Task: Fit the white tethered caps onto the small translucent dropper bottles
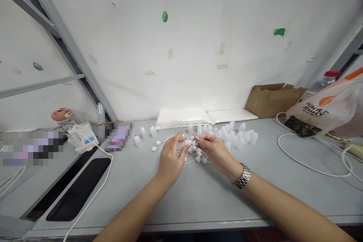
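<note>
While we look down on a gray bench [198, 200], the left hand [171, 155] grips a small white bottle [184, 144] on its side between thumb and fingers, its white top [191, 141] toward the right hand [215, 152]. We see the right fingertips pinched together at that top, though we cannot tell exactly which part they hold. Just beneath lies a loose heap of white caps [198, 158] with thin straps. To the right of the heap we find a tight cluster of translucent bottles [234, 140]; to its left, three bottles [138, 141] stand near one another. Behind, we spot stacked white sheets [183, 118] against the wall [193, 83] and, farther right, a cardboard box [273, 102]. A metal watch [242, 176] circles the right wrist.
</note>
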Tool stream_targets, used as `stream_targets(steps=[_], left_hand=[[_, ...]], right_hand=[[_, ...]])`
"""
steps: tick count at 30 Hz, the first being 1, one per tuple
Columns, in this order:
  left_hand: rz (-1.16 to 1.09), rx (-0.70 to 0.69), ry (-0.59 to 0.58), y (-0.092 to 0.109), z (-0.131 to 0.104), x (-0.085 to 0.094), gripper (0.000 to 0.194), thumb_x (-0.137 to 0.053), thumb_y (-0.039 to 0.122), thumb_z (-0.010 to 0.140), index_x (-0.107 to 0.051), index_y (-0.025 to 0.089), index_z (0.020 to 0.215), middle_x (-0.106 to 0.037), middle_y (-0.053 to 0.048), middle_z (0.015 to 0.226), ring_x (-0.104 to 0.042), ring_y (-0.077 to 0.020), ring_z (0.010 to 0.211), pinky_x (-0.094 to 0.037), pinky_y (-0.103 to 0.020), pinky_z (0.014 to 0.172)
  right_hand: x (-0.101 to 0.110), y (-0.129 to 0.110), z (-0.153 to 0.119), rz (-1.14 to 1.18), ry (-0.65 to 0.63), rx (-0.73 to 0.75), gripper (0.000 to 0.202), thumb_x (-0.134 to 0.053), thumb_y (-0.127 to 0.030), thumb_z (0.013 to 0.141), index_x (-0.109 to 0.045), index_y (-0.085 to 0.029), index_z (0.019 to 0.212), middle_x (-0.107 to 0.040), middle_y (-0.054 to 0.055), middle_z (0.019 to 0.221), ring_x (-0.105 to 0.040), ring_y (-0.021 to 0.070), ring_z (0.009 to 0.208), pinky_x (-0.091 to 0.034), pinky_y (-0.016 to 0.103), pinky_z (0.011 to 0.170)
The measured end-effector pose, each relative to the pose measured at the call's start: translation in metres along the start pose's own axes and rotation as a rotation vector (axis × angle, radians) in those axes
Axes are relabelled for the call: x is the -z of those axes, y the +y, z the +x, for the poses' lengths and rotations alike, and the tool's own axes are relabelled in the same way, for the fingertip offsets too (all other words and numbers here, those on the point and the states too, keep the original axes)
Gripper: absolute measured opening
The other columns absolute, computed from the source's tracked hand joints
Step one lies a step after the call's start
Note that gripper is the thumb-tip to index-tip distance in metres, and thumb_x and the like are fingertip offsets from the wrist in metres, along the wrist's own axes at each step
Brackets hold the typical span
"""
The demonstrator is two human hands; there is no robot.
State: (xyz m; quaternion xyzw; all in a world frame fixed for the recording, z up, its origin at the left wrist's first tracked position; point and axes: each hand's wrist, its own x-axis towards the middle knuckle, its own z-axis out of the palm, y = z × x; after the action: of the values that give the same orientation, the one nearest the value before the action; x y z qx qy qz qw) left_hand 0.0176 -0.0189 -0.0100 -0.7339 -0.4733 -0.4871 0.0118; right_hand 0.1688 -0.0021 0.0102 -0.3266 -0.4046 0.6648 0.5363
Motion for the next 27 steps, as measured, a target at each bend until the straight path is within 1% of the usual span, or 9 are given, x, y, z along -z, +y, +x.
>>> stream_targets(steps=[9, 12, 15, 19, 23, 27], left_hand=[[-0.002, 0.007, 0.001, 0.0001, -0.0005, -0.0006, 0.04, -0.052, 0.02, 0.082, -0.042, 0.026, 0.12, -0.063, -0.001, 0.091, -0.058, -0.0152, 0.088, -0.044, -0.032, 0.083], [0.002, 0.009, -0.006, -0.0001, 0.0001, -0.0002, 0.039, -0.052, 0.02, 0.082, -0.042, 0.026, 0.119, -0.063, -0.001, 0.091, -0.058, -0.0151, 0.088, -0.043, -0.032, 0.083], [0.014, 0.006, -0.02, -0.0015, 0.0004, 0.0003, 0.038, -0.052, 0.019, 0.082, -0.043, 0.025, 0.118, -0.063, -0.001, 0.091, -0.058, -0.0154, 0.089, -0.043, -0.032, 0.083], [0.053, -0.033, -0.052, -0.0037, 0.0005, 0.0015, 0.035, -0.05, 0.017, 0.082, -0.044, 0.024, 0.116, -0.063, -0.002, 0.091, -0.057, -0.0162, 0.089, -0.043, -0.033, 0.083], [0.115, -0.094, -0.091, -0.0036, 0.0004, 0.0029, 0.034, -0.048, 0.015, 0.083, -0.044, 0.022, 0.117, -0.063, -0.002, 0.09, -0.057, -0.0168, 0.087, -0.043, -0.033, 0.08], [0.187, -0.154, -0.109, -0.0018, 0.0002, 0.0037, 0.032, -0.045, 0.014, 0.084, -0.045, 0.02, 0.116, -0.063, -0.004, 0.09, -0.056, -0.0183, 0.085, -0.044, -0.033, 0.076]], right_hand=[[0.0, -0.0005, 0.0, -0.018, 0.001, -0.001, 0.017, -0.076, -0.029, 0.058, -0.065, -0.016, 0.06, -0.059, -0.002, 0.06, -0.051, 0.0097, 0.062, -0.039, 0.027, 0.069], [0.0021, 0.0007, 0.001, -0.06, -0.001, 0.013, 0.017, -0.075, -0.029, 0.059, -0.064, -0.017, 0.061, -0.058, -0.002, 0.06, -0.052, 0.0103, 0.062, -0.039, 0.027, 0.068], [0.0059, 0.0029, 0.0032, -0.184, 0.017, 0.051, 0.018, -0.073, -0.032, 0.06, -0.064, -0.017, 0.062, -0.06, -0.001, 0.062, -0.053, 0.0122, 0.064, -0.04, 0.028, 0.067], [0.0093, 0.0059, 0.005, -0.444, 0.073, 0.148, 0.02, -0.068, -0.036, 0.065, -0.062, -0.017, 0.065, -0.062, 0.002, 0.066, -0.055, 0.0154, 0.066, -0.041, 0.03, 0.065], [0.0085, 0.0074, 0.0031, -0.653, 0.113, 0.24, 0.018, -0.061, -0.035, 0.072, -0.061, -0.018, 0.067, -0.063, 0.002, 0.069, -0.055, 0.0168, 0.067, -0.041, 0.03, 0.063], [0.0066, 0.0071, 0.0002, -0.819, 0.154, 0.287, 0.017, -0.058, -0.032, 0.075, -0.06, -0.019, 0.066, -0.063, 0.003, 0.07, -0.056, 0.0175, 0.068, -0.041, 0.03, 0.064]])
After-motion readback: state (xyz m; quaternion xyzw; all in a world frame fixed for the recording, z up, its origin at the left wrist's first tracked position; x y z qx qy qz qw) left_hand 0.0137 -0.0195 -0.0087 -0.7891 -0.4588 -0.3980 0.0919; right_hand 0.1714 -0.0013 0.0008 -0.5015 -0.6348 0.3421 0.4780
